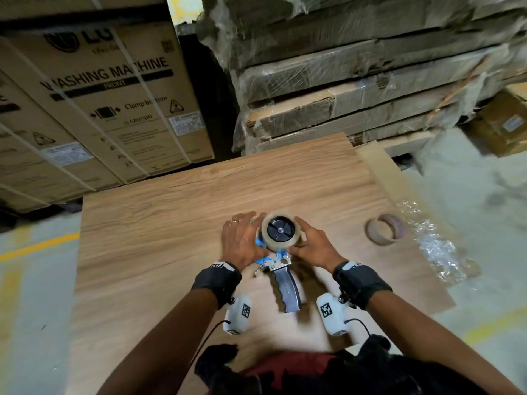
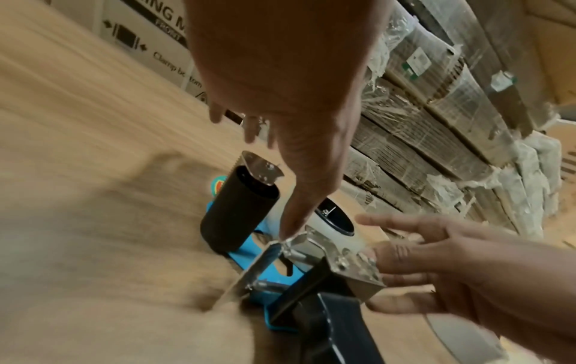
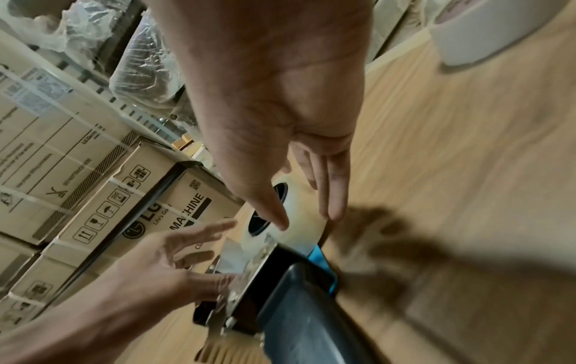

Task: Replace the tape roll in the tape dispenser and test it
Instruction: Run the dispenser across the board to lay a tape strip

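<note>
The tape dispenser (image 1: 281, 269) lies flat on a wood board (image 1: 171, 223), blue frame down and dark handle (image 1: 286, 289) pointing toward me. A whitish tape roll (image 1: 281, 230) sits on its black hub. My left hand (image 1: 245, 232) lies open at the roll's left with fingers straight; in the left wrist view its thumb (image 2: 286, 231) touches the metal bracket beside the black roller (image 2: 240, 211). My right hand (image 1: 305, 235) is open at the roll's right. In the right wrist view, its thumb (image 3: 277, 219) rests on the roll (image 3: 299, 236) and its straight fingers (image 3: 335, 197) lie along the side.
An empty cardboard tape core (image 1: 385, 229) lies on the board to the right, next to crumpled clear film (image 1: 436, 246). Washing machine cartons (image 1: 114, 95) stand behind at left, and plastic-wrapped stacked boards (image 1: 370, 81) behind at right. Concrete floor surrounds the board.
</note>
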Motion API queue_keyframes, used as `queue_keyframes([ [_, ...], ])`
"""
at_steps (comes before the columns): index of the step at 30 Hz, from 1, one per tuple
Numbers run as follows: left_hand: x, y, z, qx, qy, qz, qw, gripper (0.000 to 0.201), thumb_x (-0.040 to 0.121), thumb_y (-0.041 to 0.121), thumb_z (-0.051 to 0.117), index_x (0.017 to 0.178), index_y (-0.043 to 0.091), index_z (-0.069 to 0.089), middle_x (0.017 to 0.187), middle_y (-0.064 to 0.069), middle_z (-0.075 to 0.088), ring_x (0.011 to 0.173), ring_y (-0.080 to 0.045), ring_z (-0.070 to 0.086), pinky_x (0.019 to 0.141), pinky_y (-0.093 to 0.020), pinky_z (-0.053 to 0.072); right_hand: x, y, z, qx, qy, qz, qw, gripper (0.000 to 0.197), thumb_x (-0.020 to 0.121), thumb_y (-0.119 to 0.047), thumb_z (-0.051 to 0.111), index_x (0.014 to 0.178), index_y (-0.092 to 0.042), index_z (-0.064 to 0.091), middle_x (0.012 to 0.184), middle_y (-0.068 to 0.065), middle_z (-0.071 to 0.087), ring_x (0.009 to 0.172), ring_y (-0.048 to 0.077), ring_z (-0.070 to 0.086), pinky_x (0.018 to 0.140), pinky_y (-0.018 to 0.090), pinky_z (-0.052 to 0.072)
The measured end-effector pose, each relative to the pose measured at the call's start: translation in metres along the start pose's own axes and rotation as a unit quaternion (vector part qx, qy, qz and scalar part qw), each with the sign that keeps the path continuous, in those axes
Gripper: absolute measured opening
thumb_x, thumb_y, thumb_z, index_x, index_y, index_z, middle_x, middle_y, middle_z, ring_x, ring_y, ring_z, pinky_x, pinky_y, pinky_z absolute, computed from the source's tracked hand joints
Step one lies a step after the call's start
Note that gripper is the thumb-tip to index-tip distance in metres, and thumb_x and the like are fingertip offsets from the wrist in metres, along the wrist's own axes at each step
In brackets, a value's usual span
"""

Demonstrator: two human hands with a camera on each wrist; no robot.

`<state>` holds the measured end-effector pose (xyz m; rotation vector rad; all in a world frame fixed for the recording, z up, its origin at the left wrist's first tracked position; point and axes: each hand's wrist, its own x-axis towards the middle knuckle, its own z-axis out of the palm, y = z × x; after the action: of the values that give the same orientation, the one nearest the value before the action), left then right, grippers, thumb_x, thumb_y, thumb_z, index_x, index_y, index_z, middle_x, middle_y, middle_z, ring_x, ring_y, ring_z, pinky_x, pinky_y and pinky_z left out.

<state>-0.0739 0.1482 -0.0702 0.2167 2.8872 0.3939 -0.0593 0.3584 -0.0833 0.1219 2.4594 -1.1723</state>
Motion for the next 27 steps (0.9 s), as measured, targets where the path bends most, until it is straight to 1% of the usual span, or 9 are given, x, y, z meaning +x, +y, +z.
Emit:
queue_keyframes([
  [3, -0.007, -0.007, 0.004, 0.034, 0.0, -0.052, 0.998, 0.082, 0.053, 0.061, 0.083, 0.129, 0.042, 0.059, 0.151, -0.003, 0.035, 0.133, -0.031, 0.041, 0.105, -0.045, 0.037, -0.016, 0.002, 0.009, 0.047, 0.028, 0.028, 0.998, 0.083, 0.085, -0.011, 0.078, 0.157, -0.02, 0.037, 0.134, 0.014, 0.066, 0.112, 0.03, 0.071, 0.105, 0.042, 0.052],
  [9, -0.005, -0.008, 0.011, 0.093, -0.017, -0.028, 0.995, 0.049, 0.069, 0.066, 0.07, 0.111, 0.04, 0.072, 0.153, -0.006, 0.036, 0.136, -0.033, 0.035, 0.103, -0.048, 0.037, -0.047, -0.006, 0.019, 0.133, 0.009, 0.095, 0.987, 0.094, 0.076, -0.013, 0.083, 0.154, -0.024, 0.031, 0.121, 0.01, 0.071, 0.114, 0.027, 0.067, 0.101, 0.033, 0.051],
  [12, -0.002, -0.007, 0.018, 0.102, -0.015, -0.014, 0.995, 0.041, 0.076, 0.065, 0.067, 0.104, 0.037, 0.075, 0.153, -0.006, 0.038, 0.137, -0.033, 0.035, 0.103, -0.048, 0.038, -0.051, -0.005, 0.034, 0.095, -0.016, 0.148, 0.984, 0.092, 0.066, -0.033, 0.094, 0.138, -0.017, 0.037, 0.121, 0.009, 0.065, 0.113, 0.025, 0.063, 0.091, 0.032, 0.051],
  [15, -0.003, -0.007, 0.025, 0.092, -0.006, -0.006, 0.996, 0.034, 0.083, 0.06, 0.064, 0.104, 0.037, 0.077, 0.153, -0.005, 0.04, 0.137, -0.033, 0.036, 0.104, -0.045, 0.039, -0.052, -0.003, 0.052, 0.072, -0.038, 0.188, 0.979, 0.067, 0.071, -0.043, 0.09, 0.116, -0.013, 0.05, 0.113, 0.005, 0.063, 0.102, 0.021, 0.06, 0.073, 0.029, 0.048],
  [17, -0.005, -0.007, 0.028, 0.086, -0.002, -0.003, 0.996, 0.032, 0.086, 0.055, 0.062, 0.108, 0.036, 0.076, 0.151, -0.006, 0.04, 0.136, -0.032, 0.037, 0.105, -0.044, 0.038, -0.05, 0.0, 0.06, 0.09, -0.04, 0.205, 0.974, 0.068, 0.069, -0.048, 0.088, 0.112, -0.012, 0.051, 0.11, 0.002, 0.061, 0.097, 0.018, 0.058, 0.063, 0.025, 0.043],
  [21, -0.007, -0.01, 0.031, 0.076, -0.004, -0.011, 0.997, 0.031, 0.089, 0.055, 0.058, 0.111, 0.039, 0.075, 0.151, -0.005, 0.039, 0.136, -0.033, 0.035, 0.105, -0.044, 0.038, -0.048, 0.0, 0.066, 0.105, -0.031, 0.208, 0.972, 0.068, 0.045, -0.062, 0.083, 0.086, -0.011, 0.065, 0.083, 0.004, 0.068, 0.074, 0.018, 0.061, 0.058, 0.027, 0.047],
  [22, -0.008, -0.01, 0.031, 0.074, -0.004, -0.013, 0.997, 0.032, 0.089, 0.056, 0.058, 0.111, 0.039, 0.075, 0.15, -0.005, 0.039, 0.136, -0.033, 0.035, 0.105, -0.044, 0.038, -0.049, 0.0, 0.068, 0.134, -0.05, 0.207, 0.968, 0.06, 0.047, -0.059, 0.08, 0.08, -0.01, 0.068, 0.078, 0.007, 0.071, 0.069, 0.021, 0.063, 0.062, 0.031, 0.054],
  [24, -0.009, -0.012, 0.033, 0.069, -0.001, -0.016, 0.997, 0.033, 0.089, 0.056, 0.058, 0.109, 0.038, 0.076, 0.15, -0.005, 0.039, 0.136, -0.033, 0.035, 0.105, -0.044, 0.038, -0.053, -0.002, 0.072, 0.253, -0.115, 0.205, 0.938, 0.038, 0.07, -0.04, 0.078, 0.077, -0.004, 0.066, 0.072, 0.017, 0.07, 0.061, 0.029, 0.065, 0.067, 0.042, 0.061],
  [27, -0.01, -0.011, 0.033, 0.051, 0.008, -0.021, 0.998, 0.031, 0.087, 0.052, 0.059, 0.106, 0.035, 0.077, 0.152, -0.005, 0.038, 0.137, -0.033, 0.033, 0.104, -0.043, 0.036, -0.056, -0.001, 0.071, 0.377, -0.183, 0.23, 0.878, 0.022, 0.092, -0.016, 0.063, 0.076, -0.002, 0.056, 0.069, 0.018, 0.057, 0.055, 0.028, 0.056, 0.057, 0.036, 0.05],
])
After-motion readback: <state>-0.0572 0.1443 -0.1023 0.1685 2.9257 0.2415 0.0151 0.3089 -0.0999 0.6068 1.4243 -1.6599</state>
